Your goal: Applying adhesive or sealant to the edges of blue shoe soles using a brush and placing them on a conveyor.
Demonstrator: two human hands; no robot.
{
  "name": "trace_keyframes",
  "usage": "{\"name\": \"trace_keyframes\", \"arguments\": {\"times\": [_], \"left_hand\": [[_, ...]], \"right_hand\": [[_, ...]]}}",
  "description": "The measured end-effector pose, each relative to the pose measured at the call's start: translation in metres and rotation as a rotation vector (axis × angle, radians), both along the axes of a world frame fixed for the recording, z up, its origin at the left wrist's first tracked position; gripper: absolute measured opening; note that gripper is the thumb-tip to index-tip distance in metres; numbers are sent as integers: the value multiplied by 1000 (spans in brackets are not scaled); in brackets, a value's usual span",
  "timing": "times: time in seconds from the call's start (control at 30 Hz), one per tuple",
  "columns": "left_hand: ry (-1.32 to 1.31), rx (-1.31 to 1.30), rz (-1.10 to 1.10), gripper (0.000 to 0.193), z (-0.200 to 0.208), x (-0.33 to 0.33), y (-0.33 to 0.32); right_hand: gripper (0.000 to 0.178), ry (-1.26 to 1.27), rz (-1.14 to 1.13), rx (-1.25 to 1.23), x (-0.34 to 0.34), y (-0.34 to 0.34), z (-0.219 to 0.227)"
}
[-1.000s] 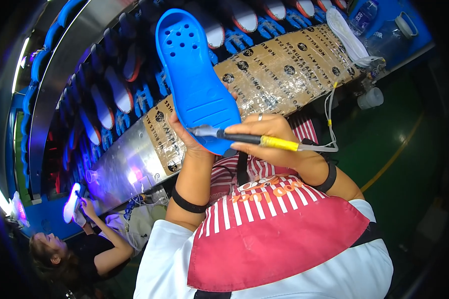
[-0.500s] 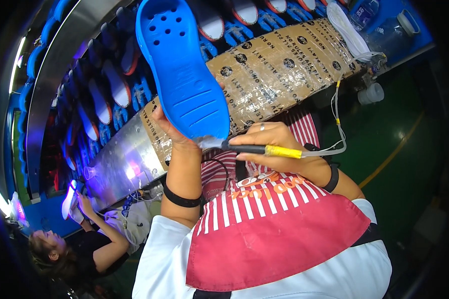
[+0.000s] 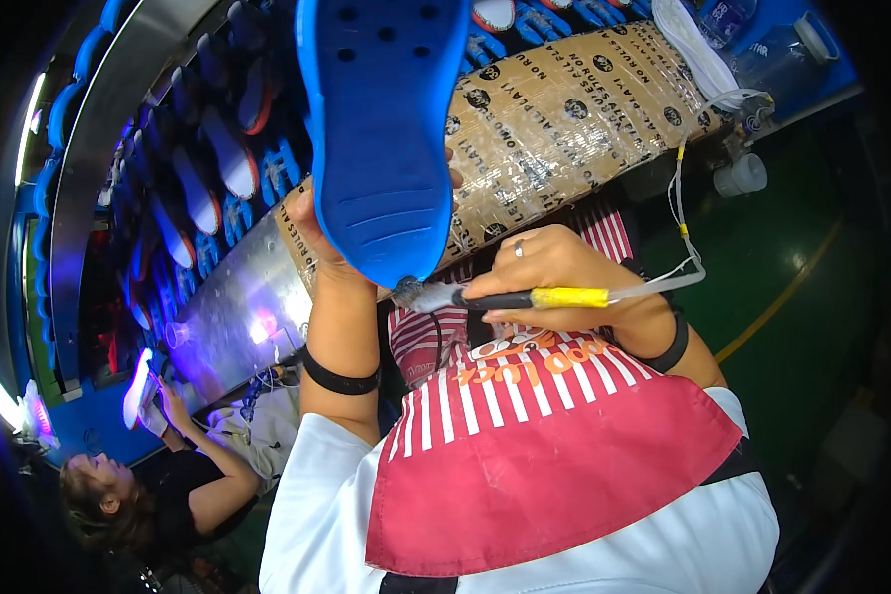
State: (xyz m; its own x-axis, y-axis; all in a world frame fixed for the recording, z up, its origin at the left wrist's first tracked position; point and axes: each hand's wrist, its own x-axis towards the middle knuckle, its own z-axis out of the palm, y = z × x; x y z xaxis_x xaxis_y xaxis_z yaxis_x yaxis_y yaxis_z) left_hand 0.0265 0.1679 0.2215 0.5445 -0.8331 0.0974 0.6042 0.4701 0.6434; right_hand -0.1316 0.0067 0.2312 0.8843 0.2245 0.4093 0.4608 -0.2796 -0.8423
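Note:
My left hand (image 3: 317, 236) grips a blue shoe sole (image 3: 381, 168) from beneath and along its left side, with fingertips showing at its right edge. The sole stands tilted, its hollow inner face toward me, several round holes at the far end and curved ridges at the heel. My right hand (image 3: 554, 265) is closed round the black handle of a brush (image 3: 500, 300) with a yellow wrap. The brush's grey bristles touch the heel rim of the sole. From the handle's end a clear tube (image 3: 678, 267) leads off to the right.
A cardboard-covered bench (image 3: 554, 129) runs behind my hands. Beyond it, a conveyor carries several blue lasts and white-soled shoe pieces (image 3: 230, 158). A clear jug (image 3: 787, 59) and a white strip (image 3: 693, 49) lie at the far right. Another person (image 3: 173, 485) handles a shoe piece at the left.
The sole has tipped and shifted, its inner face now darker and its heel pointing lower. The brush has moved from the heel's left edge to its tip, and the tube has swung slightly right.

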Motion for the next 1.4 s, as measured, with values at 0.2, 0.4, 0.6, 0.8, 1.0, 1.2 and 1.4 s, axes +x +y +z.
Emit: {"name": "trace_keyframes", "arguments": {"times": [0.2,0.4,0.6,0.8,1.0,1.2,1.4], "left_hand": [[198,142,-71,75,9,4,-3],[240,415,-265,58,-7,19,8],[35,765,-327,49,7,15,2],[93,839,-458,41,12,21,9],[59,943,-515,44,6,29,15],[43,968,-466,51,27,23,24],[200,817,-298,49,8,18,38]], "right_hand": [[28,-132,-129,46,4,1,2],[34,-118,79,-262,-4,13,-7],[26,-246,-146,-162,-3,23,-10],[25,-153,-17,-179,-13,23,-14],[24,-154,-100,-279,-17,26,-21],[23,-237,-251,-277,-16,27,-22],[24,-17,-155,48,-15,30,-12]]}}
